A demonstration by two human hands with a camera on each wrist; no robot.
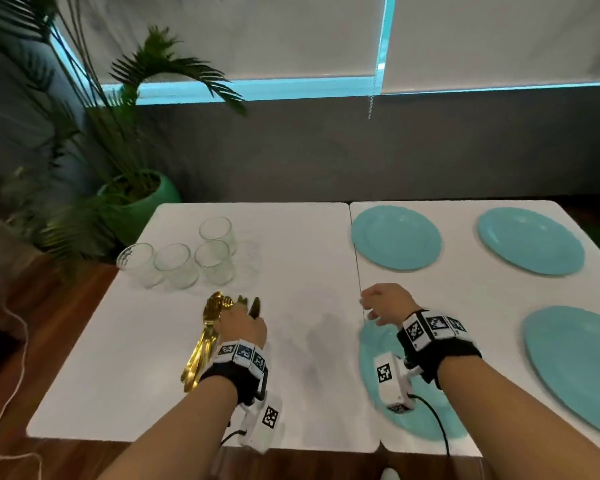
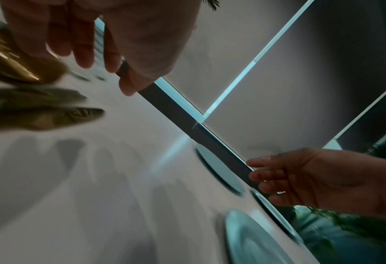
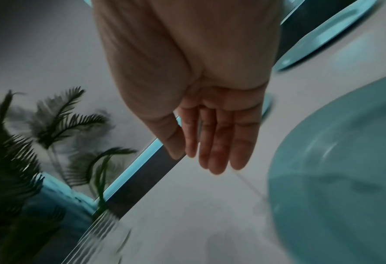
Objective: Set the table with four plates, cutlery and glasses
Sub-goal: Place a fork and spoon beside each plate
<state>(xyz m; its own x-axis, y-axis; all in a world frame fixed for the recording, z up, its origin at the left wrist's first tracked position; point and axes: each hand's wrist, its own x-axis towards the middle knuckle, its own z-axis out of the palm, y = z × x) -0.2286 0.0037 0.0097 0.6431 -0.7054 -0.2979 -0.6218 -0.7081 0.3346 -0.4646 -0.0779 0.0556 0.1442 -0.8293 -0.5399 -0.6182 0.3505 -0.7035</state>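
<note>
Plates (image 1: 395, 237) are lying on the right half of the white tabletop (image 1: 291, 341). Four blue plates are showing there: two at the far side, one at the near right (image 1: 575, 365), and one near the middle seam (image 1: 413, 424), partly hidden under the right wrist. Gold cutlery (image 1: 207, 337) is lying in a heap on the left half of the tabletop. The left hand (image 1: 243, 327) is sitting over this heap. In the left wrist view its fingers (image 2: 83, 44) are pointing down, loose and a little apart, just above the gold pieces (image 2: 17, 71), and are not wrapping around any of them. That view is blurry, so I cannot tell if the fingertips are touching the cutlery.

Four clear glasses (image 1: 177, 265) are standing close together at the far left of the tabletop, behind the cutlery. The right hand (image 1: 385, 303) is hanging over the seam between the two tabletop halves. Its fingers (image 3: 216, 142) are straight, close together and holding nothing. A leafy plant in a green pot (image 1: 142, 199) is standing on the floor past the far left corner.
</note>
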